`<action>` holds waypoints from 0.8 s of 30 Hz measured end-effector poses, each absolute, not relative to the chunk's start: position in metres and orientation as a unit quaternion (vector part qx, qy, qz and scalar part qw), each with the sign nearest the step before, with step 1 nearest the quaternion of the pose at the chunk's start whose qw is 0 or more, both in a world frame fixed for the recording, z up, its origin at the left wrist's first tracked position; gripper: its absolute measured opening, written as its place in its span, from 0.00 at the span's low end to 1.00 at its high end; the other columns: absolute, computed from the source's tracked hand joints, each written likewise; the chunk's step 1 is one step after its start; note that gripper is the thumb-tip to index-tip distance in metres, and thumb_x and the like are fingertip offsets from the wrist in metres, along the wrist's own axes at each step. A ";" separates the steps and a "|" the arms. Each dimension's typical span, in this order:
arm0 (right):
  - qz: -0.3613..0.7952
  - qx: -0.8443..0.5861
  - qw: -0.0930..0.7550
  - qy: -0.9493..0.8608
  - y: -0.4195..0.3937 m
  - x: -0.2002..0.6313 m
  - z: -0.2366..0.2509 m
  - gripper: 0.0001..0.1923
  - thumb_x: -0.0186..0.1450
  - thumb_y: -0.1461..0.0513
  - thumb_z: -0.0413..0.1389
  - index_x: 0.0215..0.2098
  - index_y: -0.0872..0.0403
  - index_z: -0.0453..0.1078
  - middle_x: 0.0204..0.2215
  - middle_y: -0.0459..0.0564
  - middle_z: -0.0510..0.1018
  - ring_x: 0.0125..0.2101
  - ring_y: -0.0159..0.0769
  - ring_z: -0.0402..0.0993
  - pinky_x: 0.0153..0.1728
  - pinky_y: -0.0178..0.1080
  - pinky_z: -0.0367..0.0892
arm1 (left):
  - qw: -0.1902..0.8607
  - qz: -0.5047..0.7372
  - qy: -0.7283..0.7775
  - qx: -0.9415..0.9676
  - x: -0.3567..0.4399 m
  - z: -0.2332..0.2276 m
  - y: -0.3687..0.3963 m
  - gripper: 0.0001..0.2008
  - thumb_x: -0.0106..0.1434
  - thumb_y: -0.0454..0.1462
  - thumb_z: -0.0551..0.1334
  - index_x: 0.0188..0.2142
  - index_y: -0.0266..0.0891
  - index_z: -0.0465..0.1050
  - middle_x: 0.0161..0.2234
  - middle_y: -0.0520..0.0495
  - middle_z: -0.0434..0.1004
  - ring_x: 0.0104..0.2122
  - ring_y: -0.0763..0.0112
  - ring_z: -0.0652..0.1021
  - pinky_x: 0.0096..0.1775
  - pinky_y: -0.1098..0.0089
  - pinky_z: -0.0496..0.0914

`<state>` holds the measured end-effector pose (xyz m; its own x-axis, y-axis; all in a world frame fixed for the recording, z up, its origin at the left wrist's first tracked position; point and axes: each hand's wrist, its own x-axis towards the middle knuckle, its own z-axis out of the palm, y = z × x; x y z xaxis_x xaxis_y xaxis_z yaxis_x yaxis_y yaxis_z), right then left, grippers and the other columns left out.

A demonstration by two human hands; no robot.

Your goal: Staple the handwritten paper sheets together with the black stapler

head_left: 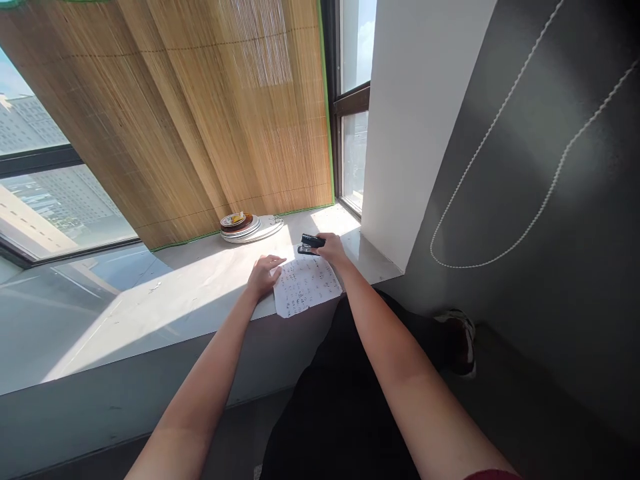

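Observation:
A white sheet of paper (306,287) with rows of small handwritten marks lies at the front of the window sill, its near edge reaching the sill's front edge. My left hand (263,276) holds its upper left side, thumb at the margin and fingers stretched along the far corner. In my right hand (332,249) is a black stapler (311,241), gripped from the right above the paper's far edge. The stapler's jaws point left and stand apart. Whether its lower arm touches the paper, I cannot tell.
Stacked plates (240,230) stand farther back on the sunlit sill (165,293). Behind them hangs a bamboo blind (200,120) with green edging. A white wall pillar (405,133) rises at the right, and a beaded cord (467,267) loops beyond it.

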<state>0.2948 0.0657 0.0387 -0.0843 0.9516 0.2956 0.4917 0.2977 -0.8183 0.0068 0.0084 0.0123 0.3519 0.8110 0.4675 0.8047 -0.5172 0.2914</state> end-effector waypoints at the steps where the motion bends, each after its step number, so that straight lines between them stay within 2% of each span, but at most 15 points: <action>1: 0.250 -0.549 0.405 -0.687 0.067 0.301 0.038 0.14 0.62 0.65 0.71 0.46 0.51 0.85 0.43 0.51 0.88 0.46 0.45 0.83 0.45 0.39 0.73 | 0.008 0.277 0.489 0.827 0.006 0.011 0.010 0.20 0.74 0.38 0.60 0.58 0.46 0.87 0.59 0.42 0.84 0.60 0.48 0.79 0.66 0.44 0.68; 4: 0.193 -0.607 0.343 -0.690 0.068 0.315 0.038 0.14 0.63 0.66 0.68 0.47 0.49 0.85 0.44 0.51 0.88 0.50 0.47 0.82 0.50 0.42 0.73 | 0.029 0.252 0.498 0.829 0.002 0.006 0.016 0.19 0.72 0.40 0.62 0.56 0.48 0.89 0.63 0.44 0.82 0.65 0.46 0.77 0.69 0.44 0.68; 9: 0.147 -0.662 0.308 -0.667 0.064 0.321 0.040 0.13 0.64 0.66 0.66 0.46 0.48 0.84 0.46 0.52 0.87 0.55 0.50 0.79 0.57 0.48 0.70 | 0.078 0.264 0.520 0.809 -0.001 -0.001 0.022 0.20 0.67 0.37 0.62 0.53 0.47 0.90 0.60 0.44 0.85 0.63 0.47 0.80 0.67 0.47 0.71; 12: 0.144 -0.690 0.304 -0.641 0.063 0.323 0.042 0.12 0.64 0.65 0.66 0.46 0.48 0.84 0.47 0.52 0.87 0.54 0.51 0.79 0.55 0.47 0.70 | 0.081 0.291 0.518 0.801 -0.002 0.000 0.021 0.15 0.66 0.38 0.63 0.44 0.45 0.90 0.55 0.43 0.88 0.59 0.48 0.82 0.67 0.46 0.72; 16: 0.158 -0.693 0.298 -0.638 0.064 0.325 0.040 0.12 0.64 0.65 0.66 0.46 0.49 0.84 0.47 0.52 0.87 0.52 0.50 0.80 0.51 0.45 0.69 | 0.069 0.293 0.522 0.798 -0.002 0.005 0.017 0.09 0.64 0.37 0.64 0.34 0.45 0.86 0.51 0.44 0.89 0.57 0.47 0.83 0.66 0.45 0.72; 20: 0.180 -0.653 0.280 -0.680 0.065 0.321 0.038 0.14 0.64 0.63 0.69 0.47 0.45 0.84 0.48 0.50 0.87 0.53 0.50 0.79 0.53 0.47 0.66 | 0.063 0.276 0.512 0.811 0.001 0.008 0.013 0.07 0.62 0.36 0.64 0.35 0.45 0.83 0.58 0.44 0.86 0.62 0.46 0.80 0.70 0.42 0.66; 24: 0.175 -0.627 0.268 -0.710 0.067 0.318 0.038 0.16 0.62 0.63 0.70 0.48 0.44 0.85 0.49 0.49 0.86 0.55 0.51 0.78 0.54 0.48 0.63 | 0.090 0.260 0.496 0.824 0.003 0.007 0.013 0.13 0.66 0.41 0.63 0.45 0.45 0.87 0.64 0.41 0.82 0.68 0.44 0.76 0.72 0.41 0.63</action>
